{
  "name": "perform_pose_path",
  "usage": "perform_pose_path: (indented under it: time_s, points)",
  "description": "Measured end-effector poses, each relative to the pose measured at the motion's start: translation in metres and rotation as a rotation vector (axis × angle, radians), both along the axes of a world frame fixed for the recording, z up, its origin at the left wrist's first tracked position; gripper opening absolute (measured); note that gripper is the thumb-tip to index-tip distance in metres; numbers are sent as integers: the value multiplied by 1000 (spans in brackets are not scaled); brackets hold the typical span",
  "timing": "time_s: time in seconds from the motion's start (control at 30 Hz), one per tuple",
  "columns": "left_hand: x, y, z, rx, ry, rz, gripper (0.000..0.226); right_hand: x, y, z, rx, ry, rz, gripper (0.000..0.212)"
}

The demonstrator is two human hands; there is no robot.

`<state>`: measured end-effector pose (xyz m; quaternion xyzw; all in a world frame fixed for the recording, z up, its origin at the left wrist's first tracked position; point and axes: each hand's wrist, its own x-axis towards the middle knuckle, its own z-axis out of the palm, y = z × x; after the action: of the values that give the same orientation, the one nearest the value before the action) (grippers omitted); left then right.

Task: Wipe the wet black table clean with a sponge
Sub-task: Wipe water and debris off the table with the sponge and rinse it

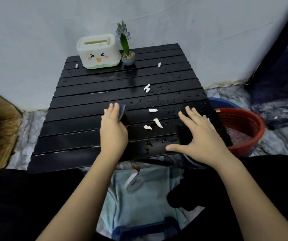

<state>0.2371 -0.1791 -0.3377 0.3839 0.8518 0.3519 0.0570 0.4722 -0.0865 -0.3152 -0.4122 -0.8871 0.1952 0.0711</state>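
Observation:
The black slatted table [80, 108] stands low in front of me, with water drops and small puddles over its right half and near edge. Several white crumpled scraps [157, 122] lie among the drops. My left hand [112, 129] is near the table's middle and holds a dark blue sponge [122, 111] upright on its edge, with the thumb hidden behind the sponge. My right hand [199, 134] hovers flat over the wet front right part, fingers spread and holding nothing.
A white tissue box with a cartoon face [98, 52] and a small potted plant [127, 49] stand at the table's far edge by the wall. A red basket [244, 129] inside a blue basin sits on the floor to the right.

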Motion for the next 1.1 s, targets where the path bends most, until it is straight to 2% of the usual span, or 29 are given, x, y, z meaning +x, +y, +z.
perform_pose_path:
  time_s: [0.1,0.17,0.27,0.37,0.6,0.7,0.77,0.83,0.9,0.97,1.0,1.1]
  points:
    - [-27,-23,-17,-104,112,148,58,25,5,1,34,-11,-144,138]
    - [-23,-27,-25,-145,144,143,59,43,10,-1,-8,-16,-244,145]
    - [6,-13,-29,-166,185,73,64,62,14,-6,-126,-36,-323,150]
    - [46,10,-28,-184,179,-10,69,68,11,-11,-261,42,-366,146]
    - [122,76,-18,-191,189,-297,70,69,10,-19,-325,185,-413,147]
    - [123,86,-5,-133,110,-387,70,70,10,-20,-318,214,-406,149]
    - [98,86,1,-24,92,-322,68,70,10,-19,-331,230,-404,150]
    - [54,87,0,34,142,-170,65,70,10,-18,-351,251,-411,150]
    - [-4,93,-9,-3,158,12,61,68,8,-15,-354,277,-398,143]
    - [-51,97,-17,-118,147,126,59,68,9,-13,-334,318,-369,124]
    - [-63,101,-20,-181,141,150,59,67,9,-12,-322,334,-357,114]
    - [-55,118,-24,-220,186,93,51,65,10,-10,-307,343,-344,112]
